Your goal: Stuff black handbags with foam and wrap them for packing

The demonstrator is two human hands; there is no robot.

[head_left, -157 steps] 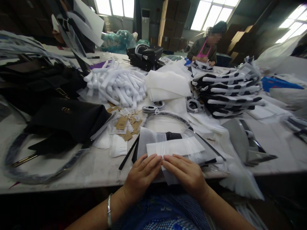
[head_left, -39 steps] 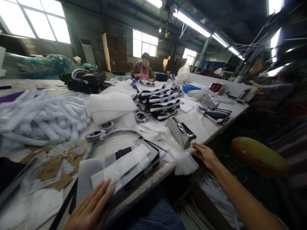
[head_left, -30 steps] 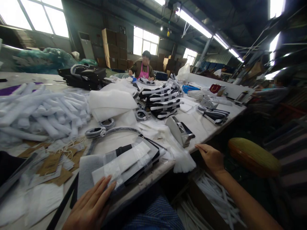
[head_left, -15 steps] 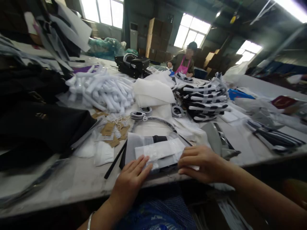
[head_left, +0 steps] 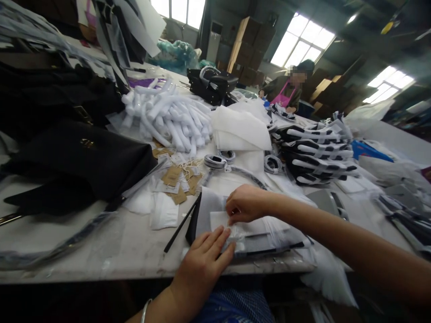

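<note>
2 hands (head_left: 206,256) at 1 wht strip (head_left: 218,219)

The wall (head_left: 230,15) is dark; its windows (head_left: 305,41) glow.

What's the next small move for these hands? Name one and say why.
I'd probably have the left hand smooth the shiny clear film flat: the film looks creased beside its fingers, and that hand lies spread over the white sheet, well placed for it. The right hand is curled close by; whether it grips anything is hidden.
</note>
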